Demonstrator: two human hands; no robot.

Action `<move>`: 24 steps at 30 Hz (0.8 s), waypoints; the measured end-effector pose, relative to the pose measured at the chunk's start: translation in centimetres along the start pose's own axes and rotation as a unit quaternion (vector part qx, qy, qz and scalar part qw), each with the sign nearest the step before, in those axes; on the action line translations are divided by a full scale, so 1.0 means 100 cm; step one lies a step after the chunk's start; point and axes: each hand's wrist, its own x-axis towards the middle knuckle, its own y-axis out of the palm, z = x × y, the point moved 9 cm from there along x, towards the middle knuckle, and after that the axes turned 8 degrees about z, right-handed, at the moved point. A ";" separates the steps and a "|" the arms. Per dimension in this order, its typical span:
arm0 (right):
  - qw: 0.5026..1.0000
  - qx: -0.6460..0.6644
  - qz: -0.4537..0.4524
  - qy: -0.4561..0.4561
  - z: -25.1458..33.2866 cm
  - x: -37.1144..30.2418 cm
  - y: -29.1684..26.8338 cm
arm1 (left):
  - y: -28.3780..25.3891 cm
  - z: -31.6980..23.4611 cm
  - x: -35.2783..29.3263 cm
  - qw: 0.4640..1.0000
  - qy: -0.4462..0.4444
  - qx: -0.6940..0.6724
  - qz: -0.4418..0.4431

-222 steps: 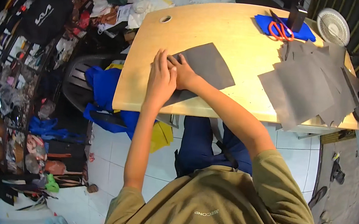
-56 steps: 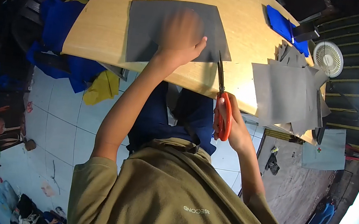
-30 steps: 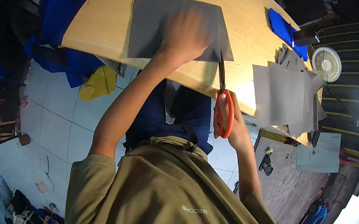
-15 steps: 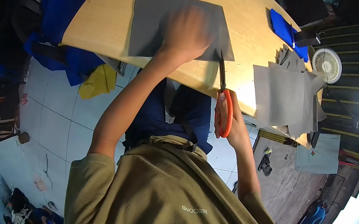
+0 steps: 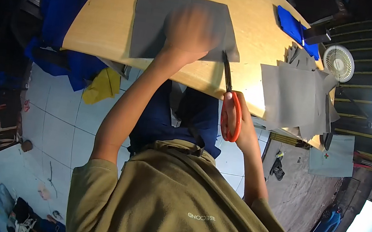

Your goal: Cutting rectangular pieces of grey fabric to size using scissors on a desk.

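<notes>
Scissors (blades beyond) in right grip

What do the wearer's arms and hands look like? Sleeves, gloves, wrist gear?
Left sleeve and right sleeve: short, plain olive green. Forearms bare. Left hand and right hand: no gloves. No watch or band shows on either wrist. Left fingers too blurred for detail.

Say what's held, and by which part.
The right hand holds scissors by their orange handles; the left hand, over the gray sheet, is too blurred to tell.
</notes>
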 end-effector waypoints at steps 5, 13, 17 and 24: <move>0.999 -0.032 0.005 0.002 0.001 0.002 0.001 | 0.000 0.001 0.000 1.000 -0.003 0.003 0.001; 0.984 -0.147 -0.073 -0.072 0.015 0.008 -0.008 | -0.001 0.000 -0.001 1.000 -0.004 0.000 -0.002; 0.978 -0.189 -0.072 -0.055 0.018 0.007 -0.009 | -0.002 0.001 -0.001 1.000 -0.011 -0.014 0.002; 0.982 -0.165 -0.091 -0.031 -0.006 0.000 -0.007 | 0.002 0.001 0.000 1.000 -0.009 -0.009 0.017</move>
